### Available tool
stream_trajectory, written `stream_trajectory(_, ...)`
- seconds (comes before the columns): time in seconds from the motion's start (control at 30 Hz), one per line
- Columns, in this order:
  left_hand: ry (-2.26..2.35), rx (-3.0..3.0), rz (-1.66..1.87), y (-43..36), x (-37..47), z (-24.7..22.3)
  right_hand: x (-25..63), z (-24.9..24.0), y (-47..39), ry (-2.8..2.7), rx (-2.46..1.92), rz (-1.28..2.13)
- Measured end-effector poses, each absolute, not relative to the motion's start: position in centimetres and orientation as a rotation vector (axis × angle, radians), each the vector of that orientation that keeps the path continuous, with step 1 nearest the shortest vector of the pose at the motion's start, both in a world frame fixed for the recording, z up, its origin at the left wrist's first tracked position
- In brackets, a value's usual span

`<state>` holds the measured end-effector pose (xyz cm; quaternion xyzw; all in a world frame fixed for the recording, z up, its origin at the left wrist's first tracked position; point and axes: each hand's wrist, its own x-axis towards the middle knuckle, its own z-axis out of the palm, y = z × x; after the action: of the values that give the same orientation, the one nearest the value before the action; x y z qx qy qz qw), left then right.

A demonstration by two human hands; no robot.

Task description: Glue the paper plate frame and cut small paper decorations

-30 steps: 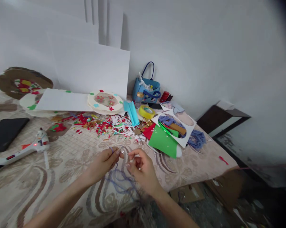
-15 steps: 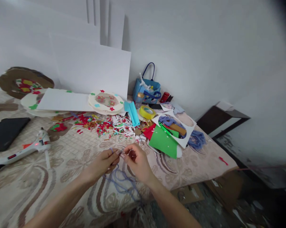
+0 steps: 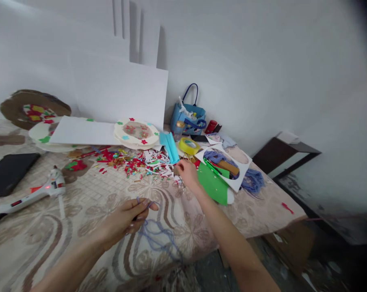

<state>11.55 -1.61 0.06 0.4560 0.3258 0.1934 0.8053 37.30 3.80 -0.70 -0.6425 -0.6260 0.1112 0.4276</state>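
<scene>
My left hand (image 3: 136,215) is closed on blue yarn (image 3: 159,237), which loops round its fingers and trails over the patterned cloth (image 3: 95,202) below. My right hand (image 3: 186,172) reaches to the scrap pile, its fingers closed together beside the lower end of a turquoise strip (image 3: 171,148) and the left edge of a green sheet (image 3: 212,184). What its fingertips hold, if anything, is too small to make out. Red, white and green scraps (image 3: 137,162) lie to its left.
A glue gun (image 3: 46,190) with a red light and a black tablet (image 3: 11,172) lie at the left. Decorated rings (image 3: 136,142), yellow tape (image 3: 188,146), a blue bag (image 3: 188,117) and a white cutout (image 3: 246,166) with yarn stand farther back.
My right hand has left my left hand and moved forward and right to the scraps. My left hand has stayed near its place with the yarn.
</scene>
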Motion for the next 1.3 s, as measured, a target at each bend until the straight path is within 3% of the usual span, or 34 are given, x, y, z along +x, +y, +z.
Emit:
stream_trajectory(0.17, 0.673, 0.884, 0.409, -2.4, 11.5, 0.5, 35.8, 0.0, 1.3, -1.62, -1.558, 0.406)
stream_trajectory(0.37, 0.567, 0.797, 0.506, -3.1, 11.9, 2.5, 29.8, 0.2, -7.2, -1.856, -1.071, 1.076)
stream_trajectory(0.47, 0.511, 0.763, 0.575, -3.2, 12.1, 3.7, 26.4, -0.8, -10.5, -1.577, -0.889, 1.328)
stream_trajectory(0.63, 0.573, 0.796, 0.786, -1.6, 10.6, 4.3, 25.5, -4.2, -15.8, -1.185, -1.064, 1.533)
stream_trajectory(0.8, 0.742, 0.831, 1.044, 0.4, 8.0, 4.1, 30.9, -6.8, -22.0, -1.252, -1.328, 1.539)
stream_trajectory(1.0, 0.57, 0.674, 0.944, 1.2, 6.2, 4.2, 39.1, -12.7, -28.9, -0.887, -1.635, 1.441)
stream_trajectory(1.17, 0.557, 0.753, 0.937, 0.1, 6.5, 1.5, 44.1, -18.7, -34.8, -0.931, -2.14, 1.0)
stream_trajectory(1.3, 0.64, 1.079, 0.763, -3.5, 8.7, -0.6, 42.9, -17.5, -34.2, -1.387, -2.165, 0.632)
